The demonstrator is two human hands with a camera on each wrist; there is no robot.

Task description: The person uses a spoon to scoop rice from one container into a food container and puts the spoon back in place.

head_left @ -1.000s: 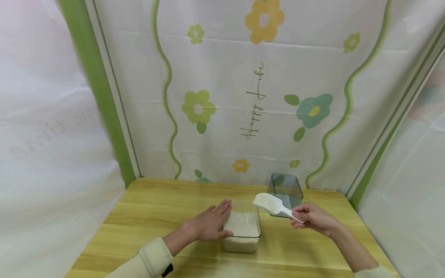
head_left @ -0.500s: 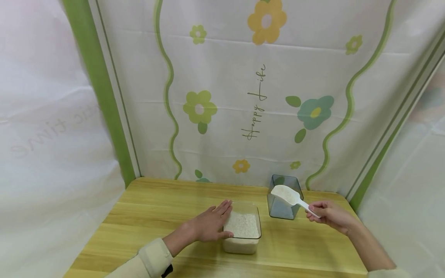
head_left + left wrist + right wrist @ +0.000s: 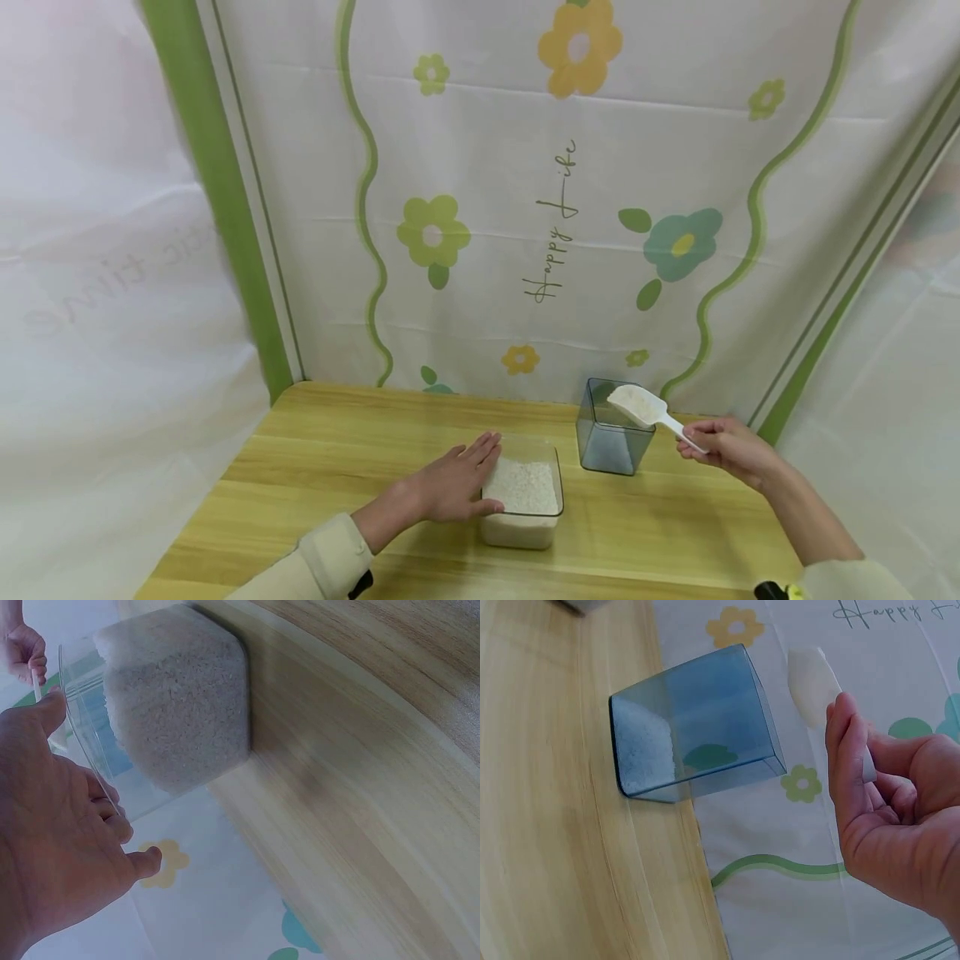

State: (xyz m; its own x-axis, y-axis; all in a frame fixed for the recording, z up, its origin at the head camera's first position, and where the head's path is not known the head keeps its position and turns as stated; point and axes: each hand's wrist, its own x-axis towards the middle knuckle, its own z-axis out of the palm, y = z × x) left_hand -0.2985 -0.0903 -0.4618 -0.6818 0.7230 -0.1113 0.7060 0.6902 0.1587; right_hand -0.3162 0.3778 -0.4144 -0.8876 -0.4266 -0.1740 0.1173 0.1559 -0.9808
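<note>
Right hand (image 3: 727,450) pinches the handle of a white scoop (image 3: 645,408), loaded with rice, its bowl over the open top of the blue bin (image 3: 611,429); the handle runs from the bin's rim back toward the hand, right of the bin. Left of the bin, apart from it, sits the clear tub (image 3: 522,500) of rice on the table (image 3: 330,458). Left hand (image 3: 450,483) lies flat against the tub's left wall, fingers straight. Nothing stands between scoop and bin.

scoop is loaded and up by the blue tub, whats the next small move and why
Probably tip the white scoop forward so its rice falls into the blue container. The right hand holds it by the handle, its bowl over the container's open top, which holds little rice. The left hand steadies the clear rice tub.
</note>
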